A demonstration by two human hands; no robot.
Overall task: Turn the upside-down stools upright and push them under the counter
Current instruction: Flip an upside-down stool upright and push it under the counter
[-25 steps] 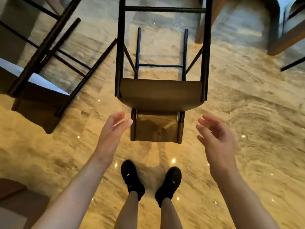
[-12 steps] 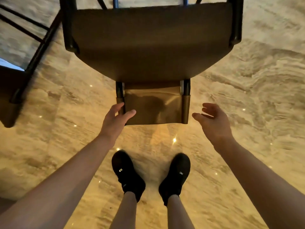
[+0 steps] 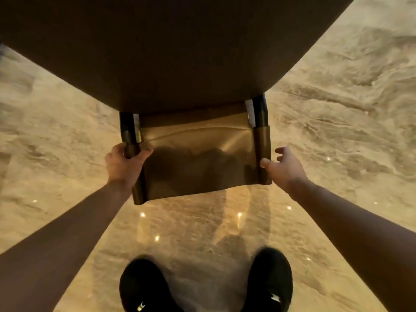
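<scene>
An upside-down stool fills the upper half of the view; its brown seat underside [image 3: 175, 52] is close to the camera. Its tan leather backrest [image 3: 198, 163] hangs down toward the floor between two black posts. My left hand [image 3: 122, 164] grips the backrest's left post, fingers and thumb wrapped round it. At the backrest's right edge is my right hand [image 3: 283, 166]; the thumb touches the edge and the fingers are spread and loosely bent, not closed around it. The stool's legs are out of view.
Glossy beige marbled floor [image 3: 337, 122] lies all around, with small light reflections. My two black shoes [image 3: 267, 282] stand at the bottom, just behind the backrest.
The view has closed in on the stool. My left hand went from open beside the backrest to gripping its left post. My right hand moved in to touch the right edge.
</scene>
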